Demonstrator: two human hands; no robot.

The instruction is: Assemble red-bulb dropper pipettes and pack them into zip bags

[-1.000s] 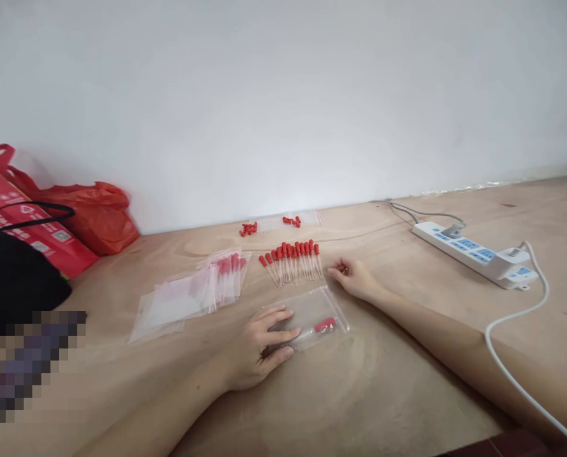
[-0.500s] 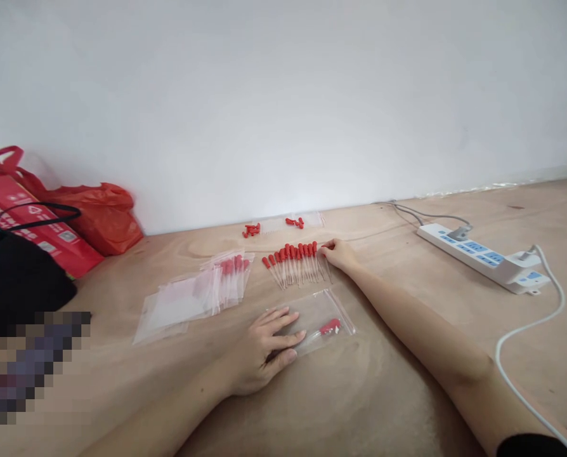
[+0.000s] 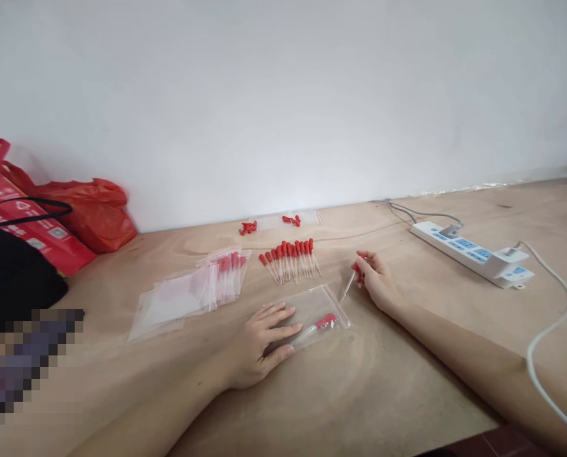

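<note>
My left hand point(image 3: 270, 339) lies flat with fingers spread on a clear zip bag point(image 3: 307, 304). Inside that bag is a dropper with a red bulb point(image 3: 326, 320). To the right of the bag, my right hand point(image 3: 373, 277) pinches a glass dropper point(image 3: 348, 284) by its red bulb, the tip pointing down and left. A row of several red-bulbed droppers point(image 3: 290, 252) lies behind the bag. At the left are overlapping empty clear bags point(image 3: 169, 304), and bags with red-bulbed droppers in them point(image 3: 231, 270).
Loose red bulbs point(image 3: 248, 227) and another clear bag point(image 3: 270, 220) lie near the wall. A white power strip point(image 3: 471, 252) with cables stands at the right. Red bags point(image 3: 96, 209) and a black item point(image 3: 17, 279) are at the left.
My right hand has moved right and toward me from the end of the dropper row, with one dropper now lifted from it. My left hand stays on the bag; the view has shifted slightly.
</note>
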